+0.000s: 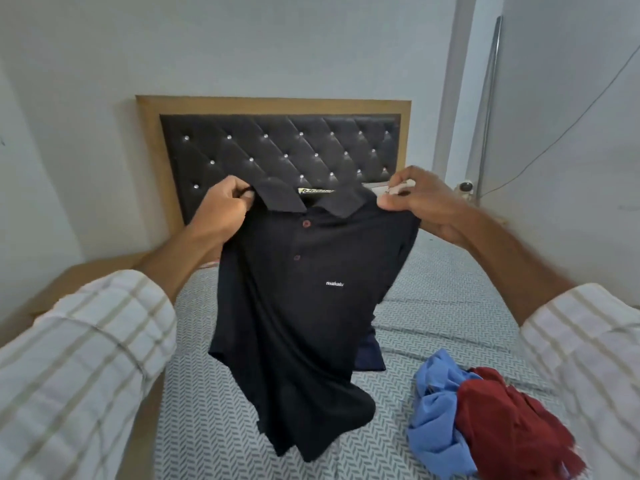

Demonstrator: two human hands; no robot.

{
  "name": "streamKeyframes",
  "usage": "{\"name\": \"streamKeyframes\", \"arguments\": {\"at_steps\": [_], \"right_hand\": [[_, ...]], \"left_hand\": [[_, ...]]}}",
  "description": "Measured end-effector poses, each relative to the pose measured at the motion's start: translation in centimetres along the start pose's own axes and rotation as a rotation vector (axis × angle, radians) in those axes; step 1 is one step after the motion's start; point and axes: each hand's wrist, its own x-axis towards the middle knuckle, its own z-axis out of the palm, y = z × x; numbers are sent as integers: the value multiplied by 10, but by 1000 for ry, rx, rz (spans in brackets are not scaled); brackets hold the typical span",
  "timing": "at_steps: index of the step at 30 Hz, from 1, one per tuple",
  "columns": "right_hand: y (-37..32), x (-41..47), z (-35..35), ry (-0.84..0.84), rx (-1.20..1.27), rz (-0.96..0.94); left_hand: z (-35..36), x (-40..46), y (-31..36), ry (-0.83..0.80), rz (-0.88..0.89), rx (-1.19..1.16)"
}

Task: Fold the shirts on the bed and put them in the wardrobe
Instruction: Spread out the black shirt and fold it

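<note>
Black polo shirt (pixel 298 306) with a soft collar and two dark red buttons is up in the air over the middle of the bed (pixel 433 306), front facing me, small white lettering on the chest. My left hand (pixel 221 206) has its fingers curled tight round the fabric at the left shoulder, right beside the collar; my right hand (pixel 419 202) pinches the other shoulder between thumb and fingers, so both grips are clamped on cloth. Collar points up toward the dark quilted headboard (pixel 277 147), hem hangs down toward the foot edge, so the long axis runs near vertical, leaning a touch to my left, and the lower part is bunched and twisted rather than hanging flat. I'd call this the very start of folding this one: picked up, held out, not yet laid down. Next move, as I judge it, needs a shake to drop the hem straight, then a flat lay on the patterned sheet with sleeves spread. Crumpled light blue shirt (pixel 436 414) and crumpled dark red shirt (pixel 512 427) wait in a heap near the bed's right edge, touching each other, both unfolded. A navy piece of cloth (pixel 372 355) peeks out behind the polo, flat on the sheet. Wardrobe is not in view.
</note>
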Motion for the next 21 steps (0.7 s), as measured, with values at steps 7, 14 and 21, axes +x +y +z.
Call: {"name": "streamKeyframes", "arguments": {"at_steps": [7, 14, 21], "right_hand": [[22, -1, 9, -374, -680, 138], [71, -7, 33, 3, -303, 8], [97, -33, 30, -42, -399, 154]], "left_hand": [[-59, -22, -20, -409, -100, 636], [-60, -38, -69, -282, -155, 485], [-53, -61, -106, -389, -110, 431]]}}
